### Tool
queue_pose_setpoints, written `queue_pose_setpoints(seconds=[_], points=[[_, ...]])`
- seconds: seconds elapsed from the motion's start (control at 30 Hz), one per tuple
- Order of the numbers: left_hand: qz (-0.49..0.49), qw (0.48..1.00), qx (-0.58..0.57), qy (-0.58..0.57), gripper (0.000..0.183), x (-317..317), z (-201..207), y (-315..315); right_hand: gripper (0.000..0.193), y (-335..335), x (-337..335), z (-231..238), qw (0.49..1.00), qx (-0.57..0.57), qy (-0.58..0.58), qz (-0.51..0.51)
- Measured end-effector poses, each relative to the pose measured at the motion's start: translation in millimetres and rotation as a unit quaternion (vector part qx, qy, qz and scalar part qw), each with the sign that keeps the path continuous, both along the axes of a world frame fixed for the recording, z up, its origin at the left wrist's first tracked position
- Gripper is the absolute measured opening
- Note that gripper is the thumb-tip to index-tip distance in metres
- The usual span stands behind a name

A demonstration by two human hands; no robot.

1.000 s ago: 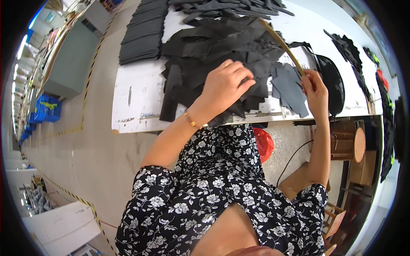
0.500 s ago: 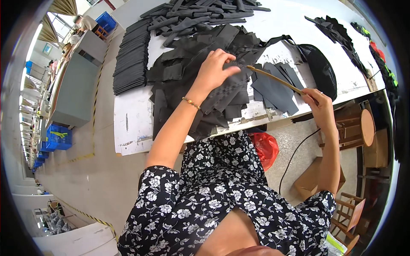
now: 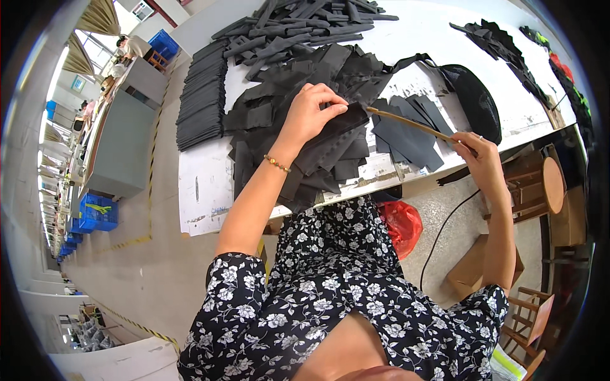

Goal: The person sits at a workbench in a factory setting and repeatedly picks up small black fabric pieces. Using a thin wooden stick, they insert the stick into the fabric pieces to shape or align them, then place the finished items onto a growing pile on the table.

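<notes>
My left hand (image 3: 313, 113) is over a heap of black fabric pieces (image 3: 257, 117), thumb and forefinger pinched together on the edge of a black fabric piece (image 3: 348, 120). In my right hand (image 3: 478, 152) is a thin, yellowish-brown stick (image 3: 413, 122), gripped by one end. Its far tip points left and lies close to the pinched fabric; I cannot tell whether they touch. Beneath the stick, flat dark grey fabric pieces (image 3: 401, 136) lie fanned out on the white table (image 3: 200, 206).
A neat stack of folded black pieces (image 3: 202, 95) stands at the left, with rolled black strips (image 3: 298, 25) behind. A black mesh item (image 3: 470, 95) lies right. A red plastic bag (image 3: 401, 225), cardboard box (image 3: 473, 263) and wooden stools (image 3: 551, 184) are below the table's edge.
My left thumb and forefinger have closed from apart into a pinch on the fabric piece. My right hand still holds the stick in nearly the same place.
</notes>
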State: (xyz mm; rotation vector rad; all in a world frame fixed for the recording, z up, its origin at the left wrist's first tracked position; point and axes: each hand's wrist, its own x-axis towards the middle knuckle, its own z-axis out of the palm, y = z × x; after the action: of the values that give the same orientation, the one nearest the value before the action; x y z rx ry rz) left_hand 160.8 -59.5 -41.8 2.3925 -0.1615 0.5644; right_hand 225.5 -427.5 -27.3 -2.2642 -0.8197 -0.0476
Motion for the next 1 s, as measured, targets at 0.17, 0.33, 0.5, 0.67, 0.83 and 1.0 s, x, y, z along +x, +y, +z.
queue_pose_setpoints(seconds=[0.17,0.33,0.5,0.67,0.83,1.0], points=[[-0.019,1.000,0.003,-0.008,0.012,-7.1,4.5,-6.9,0.018,0.7,-3.6,7.4,1.000,-0.009,-0.020,0.019],[-0.070,0.992,0.060,-0.086,0.011,-13.0,12.8,-26.7,0.019,16.9,-9.0,-2.8,0.998,0.026,0.004,0.063],[-0.087,0.932,0.272,-0.223,0.013,-59.5,35.8,-93.0,0.032,78.4,-39.1,-35.3,0.967,0.157,0.132,0.150],[0.072,0.876,-0.344,-0.331,0.107,-108.8,7.9,-31.3,0.031,112.9,-71.4,-54.6,0.907,0.196,0.327,0.180],[-0.051,0.621,-0.774,-0.112,0.030,-107.7,-60.0,-44.4,0.027,183.8,-118.9,-83.3,0.946,0.190,0.209,0.156],[0.029,0.617,-0.774,-0.138,0.027,-128.6,-57.9,-32.7,0.029,214.5,-158.1,-108.7,0.963,0.219,0.092,0.124]])
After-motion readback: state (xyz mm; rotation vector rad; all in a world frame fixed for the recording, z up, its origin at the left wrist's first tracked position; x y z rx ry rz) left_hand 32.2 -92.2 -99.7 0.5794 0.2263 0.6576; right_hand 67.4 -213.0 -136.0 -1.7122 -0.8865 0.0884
